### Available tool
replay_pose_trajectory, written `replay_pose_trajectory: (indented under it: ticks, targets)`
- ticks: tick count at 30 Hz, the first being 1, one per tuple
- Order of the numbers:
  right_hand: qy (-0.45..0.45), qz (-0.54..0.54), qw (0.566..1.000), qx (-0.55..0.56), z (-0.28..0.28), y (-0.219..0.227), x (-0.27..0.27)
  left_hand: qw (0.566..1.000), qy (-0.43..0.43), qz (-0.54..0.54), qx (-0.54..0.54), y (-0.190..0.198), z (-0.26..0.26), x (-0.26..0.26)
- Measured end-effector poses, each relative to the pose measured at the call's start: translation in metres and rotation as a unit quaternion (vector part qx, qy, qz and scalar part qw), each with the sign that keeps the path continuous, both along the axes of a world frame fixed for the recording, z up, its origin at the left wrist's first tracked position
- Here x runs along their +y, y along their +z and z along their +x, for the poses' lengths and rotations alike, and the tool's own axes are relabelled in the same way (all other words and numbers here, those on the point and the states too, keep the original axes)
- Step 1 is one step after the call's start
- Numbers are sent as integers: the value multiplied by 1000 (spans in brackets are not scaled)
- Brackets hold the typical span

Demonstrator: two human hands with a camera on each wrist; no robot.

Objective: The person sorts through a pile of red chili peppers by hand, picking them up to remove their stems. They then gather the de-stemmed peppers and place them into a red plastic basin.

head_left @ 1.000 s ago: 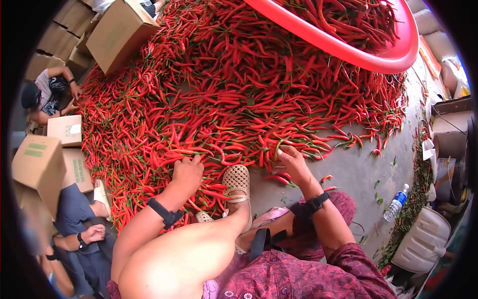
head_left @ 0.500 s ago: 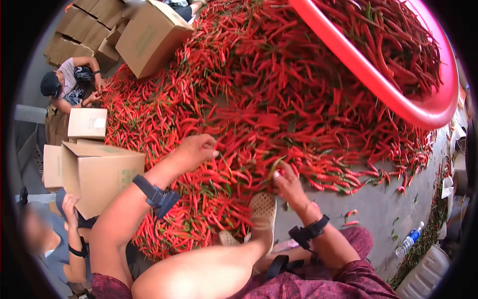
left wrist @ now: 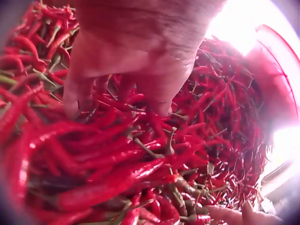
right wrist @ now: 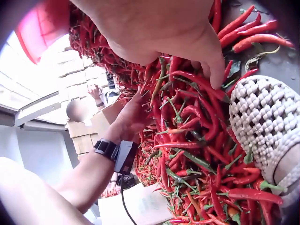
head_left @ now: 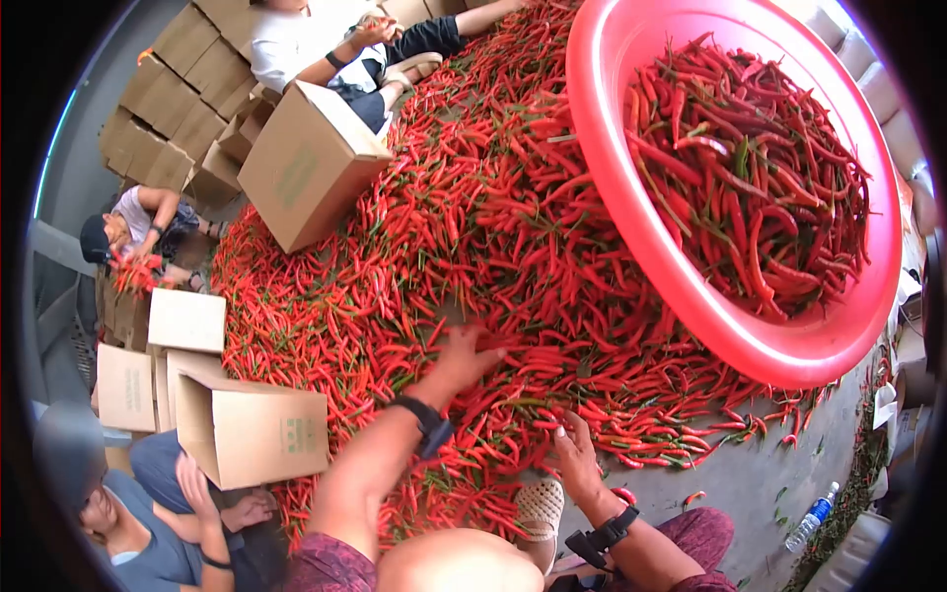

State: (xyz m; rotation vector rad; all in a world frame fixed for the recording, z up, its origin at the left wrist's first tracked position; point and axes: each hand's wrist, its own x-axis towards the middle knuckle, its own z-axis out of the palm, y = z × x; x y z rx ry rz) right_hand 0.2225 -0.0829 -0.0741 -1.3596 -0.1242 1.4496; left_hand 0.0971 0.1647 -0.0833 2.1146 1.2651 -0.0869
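Red chili peppers with green stems lie in a broad heap across the floor. My left hand reaches into the heap, fingers spread and pointing down among the peppers; in the left wrist view its fingertips are partly hidden by them. Nearer my body, my right hand is at the heap's front edge. A greenish chili pepper extends from its fingertips, and in the right wrist view the bent fingers hang close over red peppers.
A large pink basin full of darker peppers stands at the right. Cardboard boxes line the left side, with several people seated around. My woven shoe is at the heap's front edge. A water bottle lies at the right.
The view has swung, showing more of the basin and the people. My left hand has moved forward into the heap. The greenish chili pepper has moved left along with my right hand's fingertips.
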Motion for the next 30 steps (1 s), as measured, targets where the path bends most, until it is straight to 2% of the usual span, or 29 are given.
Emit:
replay_pose_trajectory:
  ticks: [1,2,3,4,6,7,10,11,12,13,14,15,17,18,19,20,21,22,23,26,28,29,30]
  targets:
    - [-4,17,1000,-14,-2,-16,0,995,-2,-57,-81,-6,4,0]
    - [-6,32,999,-29,-2,-25,-1,1000,17,7,-18,2,12,-15]
    - [-8,53,997,-59,-2,-23,4,999,30,13,-14,7,14,-23]
    - [-4,29,999,-42,-5,-32,7,999,43,18,-10,10,16,-28]
    - [26,1,997,66,1,-12,23,999,42,-16,-26,14,14,-28]
    - [39,-26,999,22,1,-6,27,998,38,-39,-31,16,15,-33]
    - [86,-53,990,-103,3,-21,24,998,30,44,18,25,27,-62]
    - [86,-12,976,-202,-1,-29,24,999,29,46,5,25,29,-64]
    - [54,14,996,-75,-2,-30,32,998,30,49,-9,25,28,-63]
    - [111,11,992,-50,6,-31,29,998,32,52,-23,24,26,-58]
    - [168,7,986,-25,25,20,39,999,15,2,-41,28,22,-49]
    - [209,4,973,-96,44,48,41,997,-4,-49,-56,34,18,-42]
    - [284,-4,931,-229,74,90,39,999,2,17,-42,56,20,-38]
    - [215,8,922,-322,93,109,26,998,4,53,-30,69,20,-38]
    - [105,26,964,-245,115,128,11,990,44,-44,-130,81,28,-30]
    - [-24,131,981,-140,140,126,-9,960,85,-143,-225,97,42,-21]
    - [-98,165,977,-88,162,148,-24,909,122,-241,-317,115,58,-13]
    - [-184,232,951,-91,175,159,-38,856,89,-329,-389,142,77,-11]
    - [-229,271,921,-164,187,173,-40,788,53,-415,-452,168,99,-12]
    - [-257,279,899,-220,217,161,-54,755,-26,-420,-503,207,156,-21]
    - [-283,276,894,-212,210,175,-44,744,-52,-387,-542,214,178,-27]
    - [-304,275,891,-196,207,182,-38,730,-46,-393,-558,212,184,-27]
    - [-295,277,895,-190,207,186,-35,735,-33,-389,-554,212,182,-26]
